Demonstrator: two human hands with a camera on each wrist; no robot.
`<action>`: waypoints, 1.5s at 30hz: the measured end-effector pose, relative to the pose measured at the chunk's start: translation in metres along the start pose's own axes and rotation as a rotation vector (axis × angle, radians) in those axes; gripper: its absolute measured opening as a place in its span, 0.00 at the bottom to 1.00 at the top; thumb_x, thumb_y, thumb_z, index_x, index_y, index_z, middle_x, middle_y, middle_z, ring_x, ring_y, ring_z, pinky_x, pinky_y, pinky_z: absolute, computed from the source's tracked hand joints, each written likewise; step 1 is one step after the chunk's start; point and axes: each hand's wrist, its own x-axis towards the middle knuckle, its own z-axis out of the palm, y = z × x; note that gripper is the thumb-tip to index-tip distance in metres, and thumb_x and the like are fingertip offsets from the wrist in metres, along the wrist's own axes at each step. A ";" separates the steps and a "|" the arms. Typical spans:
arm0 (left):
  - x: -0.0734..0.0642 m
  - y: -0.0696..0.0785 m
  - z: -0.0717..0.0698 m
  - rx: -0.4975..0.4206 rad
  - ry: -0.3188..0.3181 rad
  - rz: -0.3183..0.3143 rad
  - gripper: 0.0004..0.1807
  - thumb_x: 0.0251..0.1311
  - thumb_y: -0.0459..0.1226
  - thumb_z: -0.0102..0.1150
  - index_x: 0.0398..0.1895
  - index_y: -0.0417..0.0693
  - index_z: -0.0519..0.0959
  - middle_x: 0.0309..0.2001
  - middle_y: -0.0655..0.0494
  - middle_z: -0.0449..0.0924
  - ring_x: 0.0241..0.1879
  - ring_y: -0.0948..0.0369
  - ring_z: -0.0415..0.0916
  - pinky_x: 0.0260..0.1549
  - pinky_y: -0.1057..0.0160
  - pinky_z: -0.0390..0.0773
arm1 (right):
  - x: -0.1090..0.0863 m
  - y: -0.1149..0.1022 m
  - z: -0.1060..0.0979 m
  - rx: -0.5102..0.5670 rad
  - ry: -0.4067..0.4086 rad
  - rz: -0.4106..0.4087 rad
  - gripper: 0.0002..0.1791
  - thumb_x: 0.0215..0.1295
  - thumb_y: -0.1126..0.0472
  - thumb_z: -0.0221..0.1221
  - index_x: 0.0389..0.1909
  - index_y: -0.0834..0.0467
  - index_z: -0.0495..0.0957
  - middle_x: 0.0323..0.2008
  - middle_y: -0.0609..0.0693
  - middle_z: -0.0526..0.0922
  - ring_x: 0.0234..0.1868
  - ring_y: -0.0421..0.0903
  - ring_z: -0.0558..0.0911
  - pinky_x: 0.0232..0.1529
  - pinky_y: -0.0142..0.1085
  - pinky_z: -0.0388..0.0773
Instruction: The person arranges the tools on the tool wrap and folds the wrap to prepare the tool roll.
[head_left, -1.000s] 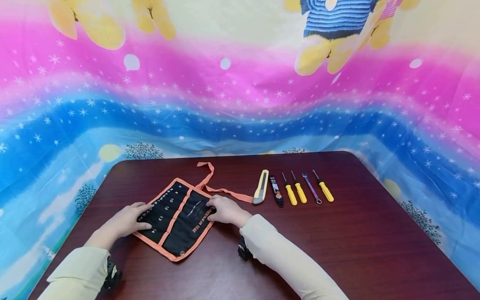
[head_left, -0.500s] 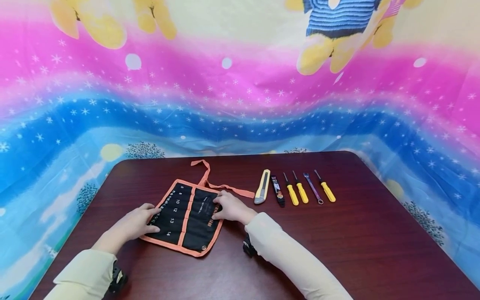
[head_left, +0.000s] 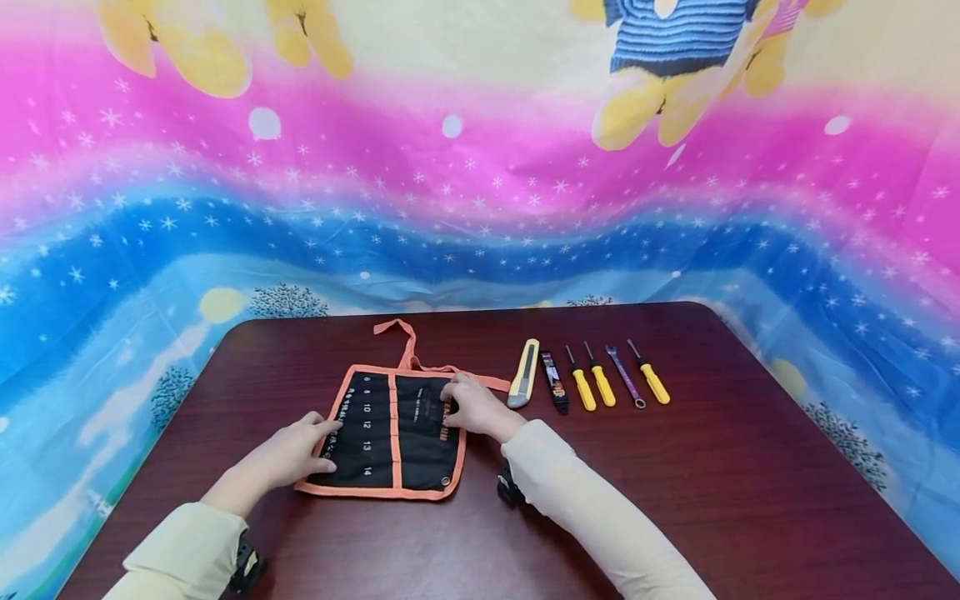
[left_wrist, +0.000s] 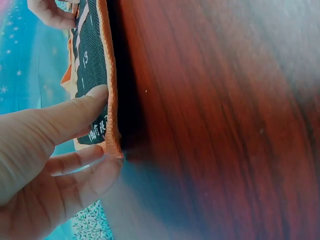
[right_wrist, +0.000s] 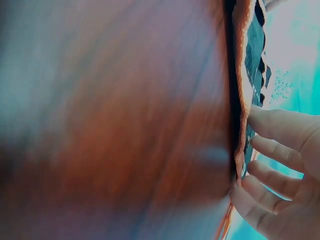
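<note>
A black tool roll [head_left: 380,450] with orange edging, printed numbers and an orange strap [head_left: 410,343] lies flat on the dark table. My left hand [head_left: 288,454] grips its left edge; in the left wrist view the thumb presses on the black cloth and the fingers reach round the orange border [left_wrist: 114,100]. On the opposite edge, my right hand [head_left: 482,408] holds the roll with thumb on top. The right wrist view shows those fingers [right_wrist: 272,150] along the border, their tips partly hidden. A yellow utility knife [head_left: 524,375] lies closest to the right hand, by the strap's end.
Right of the knife lie a narrow black packet [head_left: 555,382], two yellow-handled screwdrivers [head_left: 582,388] side by side, a combination wrench [head_left: 626,379] and another yellow screwdriver [head_left: 652,379]. A colourful printed cloth [head_left: 480,192] hangs behind the wooden table [head_left: 750,483].
Both hands have turned the tool roll counterclockwise and shifted it rightward, so its edges now sit nearly square to the table. The strap's loose end swung left. The other tools have stayed put.
</note>
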 end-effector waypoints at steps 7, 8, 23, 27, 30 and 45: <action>0.000 0.005 0.003 0.016 0.000 0.026 0.31 0.43 0.45 0.71 0.51 0.39 0.77 0.36 0.54 0.69 0.29 0.61 0.65 0.28 0.61 0.69 | 0.003 0.009 -0.004 0.011 -0.001 -0.004 0.15 0.54 0.60 0.66 0.43 0.60 0.80 0.44 0.52 0.77 0.47 0.48 0.73 0.45 0.37 0.72; 0.000 0.005 0.004 0.021 0.003 0.037 0.31 0.43 0.46 0.71 0.51 0.39 0.78 0.36 0.54 0.69 0.30 0.61 0.64 0.28 0.61 0.69 | 0.003 0.010 -0.005 0.010 -0.010 -0.003 0.16 0.55 0.60 0.66 0.45 0.60 0.80 0.45 0.52 0.78 0.48 0.48 0.74 0.46 0.37 0.73; 0.001 0.014 0.013 -0.093 -0.071 0.123 0.47 0.49 0.58 0.61 0.64 0.33 0.63 0.65 0.35 0.55 0.64 0.42 0.54 0.56 0.43 0.60 | -0.001 0.026 -0.018 -0.001 -0.216 0.045 0.38 0.53 0.50 0.66 0.64 0.59 0.66 0.65 0.55 0.62 0.65 0.49 0.61 0.61 0.42 0.60; 0.004 0.013 0.015 -0.106 -0.092 0.160 0.49 0.51 0.60 0.58 0.66 0.31 0.58 0.67 0.35 0.52 0.66 0.41 0.47 0.60 0.41 0.50 | -0.004 0.028 -0.020 -0.009 -0.236 0.067 0.39 0.54 0.51 0.66 0.65 0.59 0.64 0.66 0.55 0.60 0.66 0.50 0.58 0.62 0.43 0.59; 0.006 0.011 0.016 -0.084 -0.098 0.181 0.50 0.53 0.60 0.55 0.66 0.31 0.57 0.67 0.35 0.51 0.66 0.41 0.46 0.60 0.40 0.46 | -0.006 0.027 -0.022 -0.011 -0.239 0.073 0.39 0.54 0.53 0.66 0.65 0.61 0.63 0.66 0.56 0.59 0.66 0.50 0.58 0.61 0.42 0.60; 0.012 0.006 0.018 -0.095 -0.111 0.187 0.51 0.50 0.60 0.58 0.67 0.32 0.56 0.68 0.36 0.49 0.67 0.42 0.44 0.61 0.40 0.44 | -0.013 0.024 -0.020 -0.040 -0.214 0.103 0.39 0.53 0.54 0.67 0.65 0.60 0.64 0.66 0.55 0.60 0.65 0.50 0.59 0.61 0.41 0.61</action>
